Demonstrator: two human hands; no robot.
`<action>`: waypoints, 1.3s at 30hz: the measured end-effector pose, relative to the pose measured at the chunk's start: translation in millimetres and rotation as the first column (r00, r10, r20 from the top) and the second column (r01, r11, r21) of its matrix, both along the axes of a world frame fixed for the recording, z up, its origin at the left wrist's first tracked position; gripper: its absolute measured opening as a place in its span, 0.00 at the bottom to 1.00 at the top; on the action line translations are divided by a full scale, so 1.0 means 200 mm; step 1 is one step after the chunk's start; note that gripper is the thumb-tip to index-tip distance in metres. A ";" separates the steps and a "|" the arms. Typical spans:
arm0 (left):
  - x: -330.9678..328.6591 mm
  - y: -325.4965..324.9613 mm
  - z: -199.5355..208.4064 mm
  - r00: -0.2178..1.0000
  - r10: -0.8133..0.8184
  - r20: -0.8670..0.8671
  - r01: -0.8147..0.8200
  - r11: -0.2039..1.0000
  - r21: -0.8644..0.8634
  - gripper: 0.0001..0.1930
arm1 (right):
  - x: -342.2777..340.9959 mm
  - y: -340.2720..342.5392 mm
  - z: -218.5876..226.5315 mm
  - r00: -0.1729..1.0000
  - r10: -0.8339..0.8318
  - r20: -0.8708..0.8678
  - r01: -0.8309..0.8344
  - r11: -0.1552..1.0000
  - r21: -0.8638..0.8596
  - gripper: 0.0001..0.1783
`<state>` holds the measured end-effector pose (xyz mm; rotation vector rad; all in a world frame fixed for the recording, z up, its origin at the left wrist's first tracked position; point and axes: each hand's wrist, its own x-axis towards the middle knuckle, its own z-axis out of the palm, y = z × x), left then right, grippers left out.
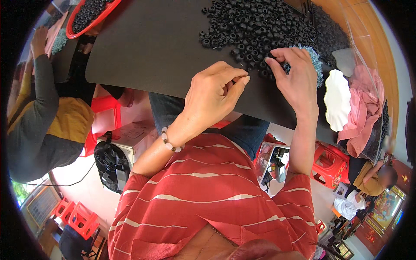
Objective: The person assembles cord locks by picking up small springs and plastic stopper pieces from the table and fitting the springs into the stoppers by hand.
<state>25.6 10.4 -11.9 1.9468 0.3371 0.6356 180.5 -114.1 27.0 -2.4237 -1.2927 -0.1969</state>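
Black pieces: a loose heap of small, ring-like black pieces [247, 26] spreads over the right half of the dark table [143, 47], set back from its near edge; the spread presumably leaves single pieces easy to pick out.
Right hand: the right hand [297, 71] meets the heap's near margin, thumb and forefinger bent to a narrow gap about a dark piece; whether it is gripped or merely lies behind the tips cannot be told.
Left hand: the left hand [212, 89] hovers by the near edge, thumb and forefinger drawn into a fine pinch, a form suited to something slight; any content is hidden.
Pale beads: blue-green beads [318, 65] lie beyond the right hand, apparently grouped by kind.
White dish: a scalloped dish [337, 100] sits toward the right edge, beside pink cloth [364, 106], probably aside to free the working area.
Red tray: a tray [104, 18] at the left edge contains similar pieces, its rim likely checking their roll.
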 end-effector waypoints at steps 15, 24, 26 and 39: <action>-0.05 -0.03 0.06 0.985 -0.162 0.066 0.168 0.773 -0.611 0.12 | -0.27 -0.06 -0.06 0.958 0.288 -0.008 -0.261 0.878 0.401 0.16; -0.06 -0.03 0.05 0.989 -0.125 0.077 0.146 0.790 -0.595 0.10 | -0.14 -0.40 0.00 0.977 -0.209 -0.043 0.212 0.936 0.282 0.06; -0.06 -0.04 0.06 0.986 -0.147 0.072 0.159 0.750 -0.642 0.10 | -0.13 -0.45 0.01 0.957 -0.279 -0.075 0.289 0.929 0.231 0.06; -0.08 -0.07 0.09 0.974 -0.228 -0.009 0.160 0.709 -0.687 0.12 | -0.04 -0.31 -0.09 0.988 -0.148 0.049 0.137 0.974 0.180 0.06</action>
